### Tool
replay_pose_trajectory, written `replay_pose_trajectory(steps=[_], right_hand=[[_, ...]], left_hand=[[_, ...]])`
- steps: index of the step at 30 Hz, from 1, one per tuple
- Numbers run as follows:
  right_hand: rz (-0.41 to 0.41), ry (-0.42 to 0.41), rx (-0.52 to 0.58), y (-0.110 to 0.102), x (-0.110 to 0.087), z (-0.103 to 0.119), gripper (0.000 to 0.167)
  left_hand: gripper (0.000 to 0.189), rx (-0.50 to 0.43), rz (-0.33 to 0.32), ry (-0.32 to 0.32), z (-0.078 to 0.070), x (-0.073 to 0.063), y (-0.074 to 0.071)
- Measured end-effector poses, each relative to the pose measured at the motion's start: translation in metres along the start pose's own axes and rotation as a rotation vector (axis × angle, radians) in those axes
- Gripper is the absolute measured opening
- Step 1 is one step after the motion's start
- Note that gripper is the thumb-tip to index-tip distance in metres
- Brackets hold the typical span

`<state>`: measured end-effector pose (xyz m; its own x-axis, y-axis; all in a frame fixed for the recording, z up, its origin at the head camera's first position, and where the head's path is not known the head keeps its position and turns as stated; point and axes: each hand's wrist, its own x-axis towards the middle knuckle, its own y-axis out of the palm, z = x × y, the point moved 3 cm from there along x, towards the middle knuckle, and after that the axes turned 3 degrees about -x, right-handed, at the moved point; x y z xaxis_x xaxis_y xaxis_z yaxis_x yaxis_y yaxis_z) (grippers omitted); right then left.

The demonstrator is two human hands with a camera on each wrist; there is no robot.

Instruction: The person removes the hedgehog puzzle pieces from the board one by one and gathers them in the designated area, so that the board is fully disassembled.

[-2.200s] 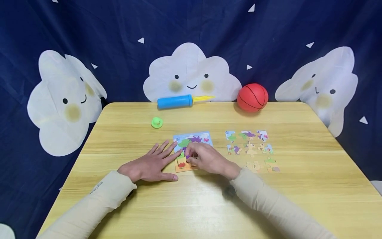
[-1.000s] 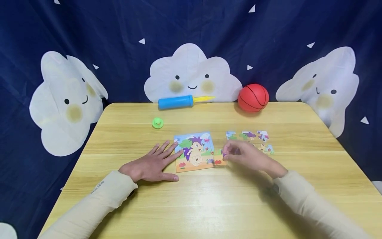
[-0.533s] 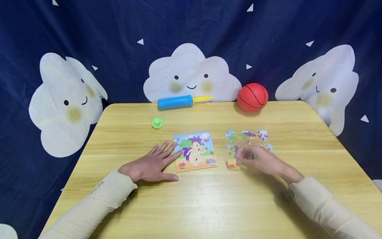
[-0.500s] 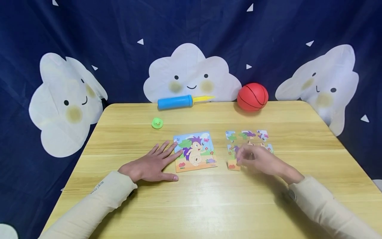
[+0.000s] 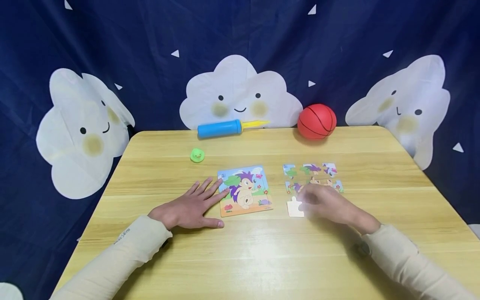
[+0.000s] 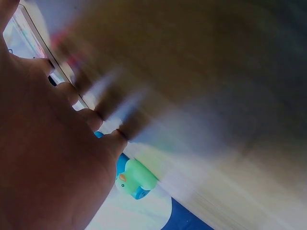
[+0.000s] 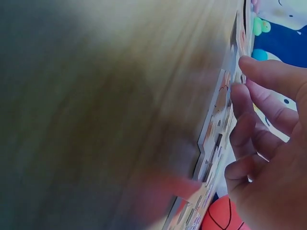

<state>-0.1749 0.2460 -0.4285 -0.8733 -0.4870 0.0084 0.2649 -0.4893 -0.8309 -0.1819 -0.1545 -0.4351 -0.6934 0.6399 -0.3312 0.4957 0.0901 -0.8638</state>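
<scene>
My left hand (image 5: 187,207) lies flat with fingers spread, its fingertips over the left edge of a flat puzzle board (image 5: 247,191) printed with a purple hedgehog. Right of the board, my right hand (image 5: 330,206) pinches the right side of a jigsaw piece (image 5: 295,208), low over the table. That piece shines white in the head view, its knob pointing away from me. In the right wrist view, thumb and forefinger tips are close together at the piece's edge, the other fingers curled. Loose jigsaw pieces (image 5: 289,170) lie in rows just beyond this hand, which covers some of them.
At the table's back edge lie a blue hand pump (image 5: 220,128) with a yellow nozzle and a red ball (image 5: 317,121) with black lines. A small green rubber duck (image 5: 197,155) sits left of the puzzle board. A dark blue cloth with white clouds hangs behind.
My right hand has carried the jigsaw piece from over the puzzle board to the right, down beside the loose pieces. Its orange face has turned to a white shine. My left hand has stayed put.
</scene>
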Motion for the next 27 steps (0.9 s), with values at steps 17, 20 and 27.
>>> replay_pose_trajectory(steps=[17,20,27], right_hand=[[0.026,0.064,-0.028,0.0013,0.0029,-0.0003,0.014],[0.020,0.065,-0.040,0.0016,0.0028,0.0000,0.015],[0.007,0.060,-0.054,0.0020,0.0035,0.0005,0.015]], left_hand=[[0.096,0.007,-0.006,0.009,0.0008,0.0000,0.0001],[0.096,0.009,-0.007,0.013,0.0009,-0.0003,0.0001],[0.096,0.007,-0.010,0.013,0.0016,-0.0004,0.0005]])
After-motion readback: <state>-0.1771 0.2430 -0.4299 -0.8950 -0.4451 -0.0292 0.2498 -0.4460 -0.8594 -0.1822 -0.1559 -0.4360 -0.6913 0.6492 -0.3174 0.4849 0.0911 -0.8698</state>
